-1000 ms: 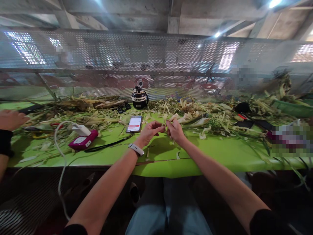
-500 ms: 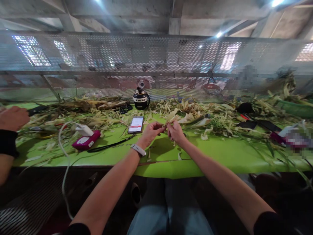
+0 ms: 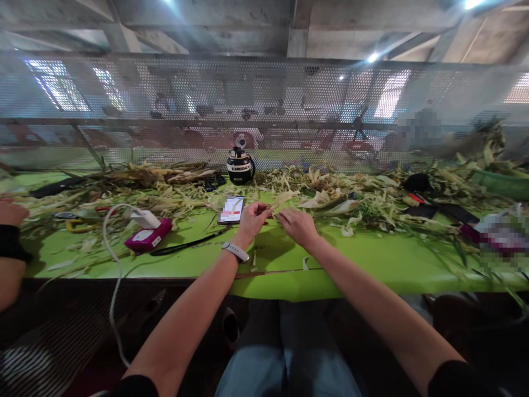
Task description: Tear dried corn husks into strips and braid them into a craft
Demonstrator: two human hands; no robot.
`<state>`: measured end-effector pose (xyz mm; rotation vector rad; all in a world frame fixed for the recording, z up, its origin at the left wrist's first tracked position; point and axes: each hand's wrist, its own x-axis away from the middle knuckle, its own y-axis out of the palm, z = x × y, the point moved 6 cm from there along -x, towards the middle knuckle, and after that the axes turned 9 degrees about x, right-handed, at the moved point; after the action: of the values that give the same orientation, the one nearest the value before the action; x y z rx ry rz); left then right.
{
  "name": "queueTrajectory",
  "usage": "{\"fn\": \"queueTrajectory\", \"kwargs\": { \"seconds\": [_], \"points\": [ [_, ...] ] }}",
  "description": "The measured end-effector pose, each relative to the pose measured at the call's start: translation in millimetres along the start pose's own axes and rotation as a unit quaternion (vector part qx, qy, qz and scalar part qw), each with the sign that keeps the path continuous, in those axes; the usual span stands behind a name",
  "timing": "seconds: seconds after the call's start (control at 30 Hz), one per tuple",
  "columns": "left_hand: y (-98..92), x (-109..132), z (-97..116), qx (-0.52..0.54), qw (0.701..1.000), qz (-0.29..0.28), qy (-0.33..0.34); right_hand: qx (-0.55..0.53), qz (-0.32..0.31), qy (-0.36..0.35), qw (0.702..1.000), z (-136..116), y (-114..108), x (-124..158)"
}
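White wristband [image 3: 235, 251] on, the left hand [image 3: 252, 223] is stretched forward, thumb and fingers pinched together, apparently on a pale husk strip [image 3: 286, 196] over the green table [image 3: 285, 253]. Between 2 sets of fingertips, it should be light, soft and easily torn, best held near an end. Rightmost, the right hand [image 3: 301, 226] lies palm down, fingers bent, any grip unclear.

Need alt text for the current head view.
A person's bare left hand and right hand nearly meet above a bright green table, a thin, pale plant strip beside them. Nearby: yellowish plant scraps, a rounded black bottle reading ENERGY, a lit rectangular phone, a magenta plastic power block.
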<state>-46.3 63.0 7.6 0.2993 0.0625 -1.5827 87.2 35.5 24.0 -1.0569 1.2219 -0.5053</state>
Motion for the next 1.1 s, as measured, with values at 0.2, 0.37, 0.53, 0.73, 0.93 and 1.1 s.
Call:
{"fn": "queueTrajectory", "kwargs": {
  "seconds": [0.2, 0.37, 0.53, 0.73, 0.93, 1.1],
  "points": [
    [4.4, -4.2, 4.7, -0.058, 0.995, -0.060, 0.060, 0.065, 0.079, -0.140, 0.985, -13.9, -12.0, 1.1],
    [13.2, -2.4, 2.1, -0.080, 0.987, -0.127, 0.057, 0.045, 0.068, -0.084, 0.993, -1.1, -7.7, -3.3],
    [21.2, 3.1, 5.3, -0.059, 0.983, -0.164, 0.063, -0.051, 0.067, 0.023, 0.996, 12.9, -3.3, -5.3],
    [21.6, 5.5, 3.2, 0.012, 0.990, -0.143, 0.007, -0.177, 0.112, 0.071, 0.975, 22.5, 0.0, -5.5],
    [24.5, 7.5, -7.4, 0.110, 0.983, -0.136, -0.061, -0.261, 0.117, 0.111, 0.952, 22.1, 1.6, -3.4],
    [24.6, 3.0, -8.9, 0.104, 0.986, -0.129, -0.022, -0.266, 0.115, 0.136, 0.947, 20.5, 4.7, -2.4]
  ]
}}
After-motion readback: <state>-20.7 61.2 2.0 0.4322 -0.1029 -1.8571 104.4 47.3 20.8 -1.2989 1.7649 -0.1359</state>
